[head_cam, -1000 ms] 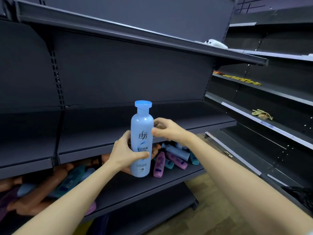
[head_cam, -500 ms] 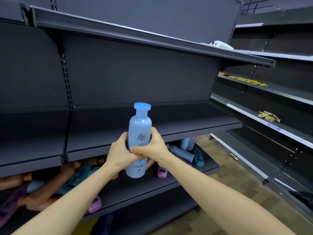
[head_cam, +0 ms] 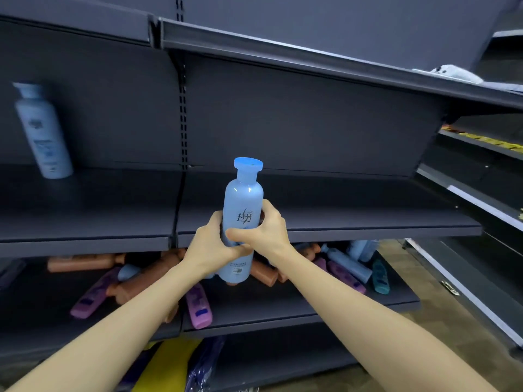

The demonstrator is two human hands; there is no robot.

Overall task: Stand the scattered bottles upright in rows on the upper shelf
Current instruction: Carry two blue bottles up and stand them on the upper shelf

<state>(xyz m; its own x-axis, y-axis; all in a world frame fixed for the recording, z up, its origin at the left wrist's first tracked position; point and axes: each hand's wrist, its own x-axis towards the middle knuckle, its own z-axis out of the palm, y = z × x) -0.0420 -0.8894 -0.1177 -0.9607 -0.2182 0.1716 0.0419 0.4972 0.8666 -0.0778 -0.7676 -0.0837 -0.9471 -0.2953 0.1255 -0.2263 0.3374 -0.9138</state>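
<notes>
A light blue bottle [head_cam: 242,205] with a blue cap stands upright in the air in front of the upper shelf [head_cam: 339,219]. My left hand [head_cam: 210,246] grips its middle from the left, and my right hand [head_cam: 264,232] grips it from the right, thumb across the front. Another light blue bottle [head_cam: 42,131] stands upright at the far left of the upper shelf. On the lower shelf [head_cam: 311,304] lie several scattered bottles: orange ones [head_cam: 82,261], purple ones [head_cam: 199,306], a blue one [head_cam: 346,263] and a teal one [head_cam: 380,277].
A higher shelf [head_cam: 311,60] overhangs the upper one, with a white object [head_cam: 455,73] on it at right. A second shelving unit [head_cam: 481,193] stands to the right. Yellow and dark blue packages [head_cam: 175,363] sit at floor level below.
The view has swung left, bringing the standing bottle at far left into sight. My right hand went from touching the bottle to gripping it; both hands keep it upright before the upper shelf.
</notes>
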